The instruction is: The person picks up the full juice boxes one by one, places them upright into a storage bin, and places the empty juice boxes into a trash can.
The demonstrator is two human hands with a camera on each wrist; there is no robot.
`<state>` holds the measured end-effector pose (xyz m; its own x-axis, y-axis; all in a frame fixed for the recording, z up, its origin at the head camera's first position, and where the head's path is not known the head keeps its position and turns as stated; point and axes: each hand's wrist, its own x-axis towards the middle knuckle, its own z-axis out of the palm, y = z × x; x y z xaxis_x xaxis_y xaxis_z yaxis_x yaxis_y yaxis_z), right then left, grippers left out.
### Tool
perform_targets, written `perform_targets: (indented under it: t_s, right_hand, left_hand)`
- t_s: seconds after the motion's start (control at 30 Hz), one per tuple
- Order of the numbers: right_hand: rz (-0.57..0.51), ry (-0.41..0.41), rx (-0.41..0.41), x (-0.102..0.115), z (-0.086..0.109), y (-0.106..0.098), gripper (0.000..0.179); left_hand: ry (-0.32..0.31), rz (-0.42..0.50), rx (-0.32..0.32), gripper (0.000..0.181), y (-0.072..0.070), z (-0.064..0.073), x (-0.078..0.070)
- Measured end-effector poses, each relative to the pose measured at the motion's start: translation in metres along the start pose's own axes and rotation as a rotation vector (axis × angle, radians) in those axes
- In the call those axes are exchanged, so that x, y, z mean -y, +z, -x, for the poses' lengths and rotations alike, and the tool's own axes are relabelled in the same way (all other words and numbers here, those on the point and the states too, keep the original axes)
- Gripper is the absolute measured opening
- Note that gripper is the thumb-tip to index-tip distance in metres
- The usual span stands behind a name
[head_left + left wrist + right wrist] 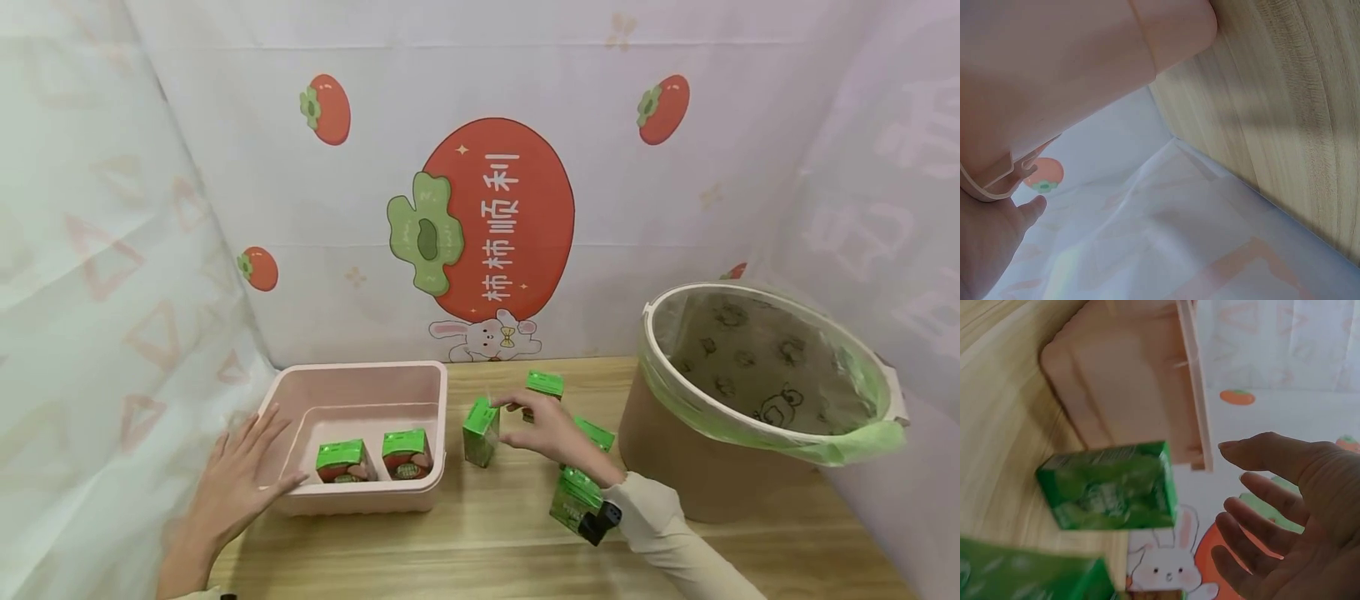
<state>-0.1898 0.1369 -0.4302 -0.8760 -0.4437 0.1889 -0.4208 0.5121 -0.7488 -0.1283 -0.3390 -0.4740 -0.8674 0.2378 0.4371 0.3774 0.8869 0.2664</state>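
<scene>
Right hand (pixel 551 427) nearer, fingers loose, gripping nothing; green carton (pixel 477 437) at eight-to-nine o'clock, long axis upright. Left hand (pixel 238 475) unclenched.

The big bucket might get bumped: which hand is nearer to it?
The right hand, by a green carton, left of the bucket; the left hand, farther left, is at the tub's rim.

Wood-grain bench (pixel 480 558), pink tub (pixel 360 502) by its back left corner, brownish lined bucket (pixel 697 462) toward its right edge, four green-topped boxes (pixel 477 442) between them, one close to the back edge.
</scene>
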Motion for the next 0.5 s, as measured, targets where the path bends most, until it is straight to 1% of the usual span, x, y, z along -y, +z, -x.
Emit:
perform_targets:
  t_s: [0.1, 0.2, 0.3, 0.4, 0.5]
  right_hand:
    - [0.001, 0.033, -0.006, -0.012, 0.008, -0.01, 0.043]
    - [0.002, 0.084, -0.012, -0.021, 0.015, -0.018, 0.041]
    - [0.021, 0.122, -0.017, -0.029, 0.023, -0.026, 0.04]
    - [0.053, 0.131, -0.03, -0.039, 0.031, -0.031, 0.04]
    - [0.066, 0.12, -0.058, -0.048, 0.038, -0.033, 0.039]
  left_hand:
    - [-0.004, 0.003, -0.002, 0.082, 0.0, -0.002, -0.001]
    - [-0.007, 0.002, -0.005, 0.081, 0.0, -0.003, -0.001]
    - [-0.001, -0.001, -0.002, 0.082, 0.0, -0.003, 0.0]
    - [0.004, -0.002, -0.002, 0.083, 0.001, -0.003, 0.001]
    - [0.005, 0.0, -0.005, 0.082, 0.001, -0.003, 0.0]
